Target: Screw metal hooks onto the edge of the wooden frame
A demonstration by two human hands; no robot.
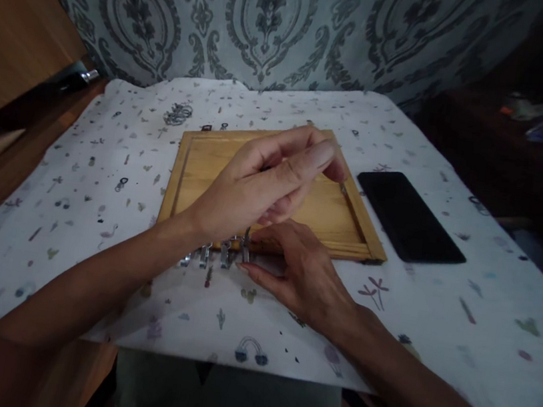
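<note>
A shallow wooden panel with a raised rim lies flat on the table. Along its near edge sit several small silvery metal clips. My right hand is at that edge, thumb and fingers closed around the rightmost clip. Over the panel, my left hand is raised with its thumb pressed against the curled fingers. Whatever the left fingers may pinch is hidden from view. My left forearm and hand cover part of the panel's middle and near left.
A black smartphone rests right of the panel. At the back left lies a small tangled heap of metal pieces. The table wears a white printed cloth; a patterned curtain hangs behind it. Wooden furniture stands at left.
</note>
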